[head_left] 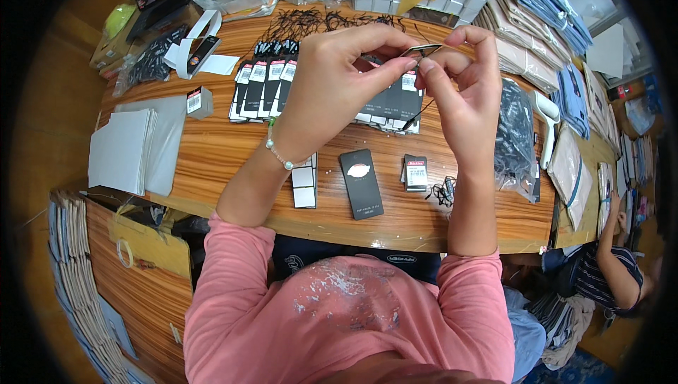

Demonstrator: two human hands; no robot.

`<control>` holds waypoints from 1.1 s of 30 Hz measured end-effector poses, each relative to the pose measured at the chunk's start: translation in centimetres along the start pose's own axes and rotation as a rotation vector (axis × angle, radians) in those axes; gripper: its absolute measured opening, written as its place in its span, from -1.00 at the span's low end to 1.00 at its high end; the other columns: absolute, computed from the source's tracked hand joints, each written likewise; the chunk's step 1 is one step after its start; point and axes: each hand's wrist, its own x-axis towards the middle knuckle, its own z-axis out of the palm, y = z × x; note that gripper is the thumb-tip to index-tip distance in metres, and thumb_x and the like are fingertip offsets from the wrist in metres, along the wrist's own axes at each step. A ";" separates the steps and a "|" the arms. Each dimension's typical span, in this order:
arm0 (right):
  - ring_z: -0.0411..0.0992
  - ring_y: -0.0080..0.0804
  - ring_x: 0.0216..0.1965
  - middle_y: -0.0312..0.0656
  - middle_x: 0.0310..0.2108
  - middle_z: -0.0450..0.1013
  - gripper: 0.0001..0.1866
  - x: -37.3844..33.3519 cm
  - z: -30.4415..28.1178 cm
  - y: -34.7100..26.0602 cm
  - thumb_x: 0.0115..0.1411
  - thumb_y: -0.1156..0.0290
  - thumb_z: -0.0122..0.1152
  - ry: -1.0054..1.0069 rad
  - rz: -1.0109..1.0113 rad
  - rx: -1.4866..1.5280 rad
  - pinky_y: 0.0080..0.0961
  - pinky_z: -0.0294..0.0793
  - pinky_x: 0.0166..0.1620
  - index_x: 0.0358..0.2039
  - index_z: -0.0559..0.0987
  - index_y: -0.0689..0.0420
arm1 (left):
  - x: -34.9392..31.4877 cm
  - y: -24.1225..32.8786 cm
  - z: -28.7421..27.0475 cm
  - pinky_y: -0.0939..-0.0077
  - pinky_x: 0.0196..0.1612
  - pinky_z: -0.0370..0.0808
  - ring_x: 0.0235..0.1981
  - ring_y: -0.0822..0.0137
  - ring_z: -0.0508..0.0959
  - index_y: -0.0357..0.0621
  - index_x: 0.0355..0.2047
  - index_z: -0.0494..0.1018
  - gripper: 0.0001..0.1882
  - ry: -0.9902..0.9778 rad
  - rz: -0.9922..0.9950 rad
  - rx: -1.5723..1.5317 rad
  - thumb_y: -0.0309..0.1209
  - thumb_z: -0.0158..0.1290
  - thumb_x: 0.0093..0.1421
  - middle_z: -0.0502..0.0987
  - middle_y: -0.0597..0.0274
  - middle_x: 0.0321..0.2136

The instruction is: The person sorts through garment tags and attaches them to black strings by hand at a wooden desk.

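Black hang tags [265, 87]: a fanned row at the far middle of the wooden table [212, 151], each with a white barcode label at its top end, long axes running away from the person.

1 black tag [361, 183] lies alone near the front edge, white oval mark up, long axis near-to-far, slightly tilted. A smaller dark tag [415, 172] with a red-and-white label lies just right of it.

White label sheet [305, 185]: flat beside the left forearm.

Grey card stack [134, 147]: left end of the table.

Clear bag of black pieces [514, 137]: right of the hands.

Black string loop [422, 50]: raised above the table, stretched roughly left-right, its tail hanging down. Left hand [332, 87] pinches its left end with thumb and forefinger; right hand [462, 94] pinches the right end, other fingers curled.

Room: stacked packets and boxes at the table's far side.
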 end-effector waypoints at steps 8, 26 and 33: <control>0.22 -0.74 -0.58 -0.34 -0.63 0.35 -0.73 0.2 0.0 0.0 0.03 0.62 0.01 -0.048 0.102 0.160 -0.82 0.14 -0.52 -0.26 0.20 0.18 | 0.0 -0.7 0.2 0.67 -0.46 0.47 -0.48 0.47 0.54 -0.26 -0.39 0.51 -0.85 0.023 0.045 0.011 -0.54 0.12 -0.03 0.55 0.20 -0.46; 0.42 -0.57 -0.51 -0.19 -0.61 0.43 -0.70 0.5 -0.9 0.9 0.02 0.64 -0.03 -0.062 -0.009 0.212 -0.65 0.41 -0.41 -0.19 0.24 0.28 | -0.1 -0.6 1.4 0.73 -0.39 0.42 -0.45 0.51 0.49 -0.31 -0.29 0.49 -0.82 0.064 0.083 0.193 -0.62 0.06 0.03 0.52 0.21 -0.39; 0.46 -0.46 -0.62 -0.15 -0.66 0.47 -0.80 0.4 -1.5 0.5 -0.02 0.48 0.13 -0.105 -0.143 0.064 -0.61 0.40 -0.51 -0.35 0.42 0.26 | 0.2 -1.7 0.0 0.70 -0.31 0.43 -0.39 0.50 0.49 -0.36 -0.24 0.44 -0.80 -0.008 -0.026 -0.062 -0.62 0.03 0.07 0.51 0.20 -0.37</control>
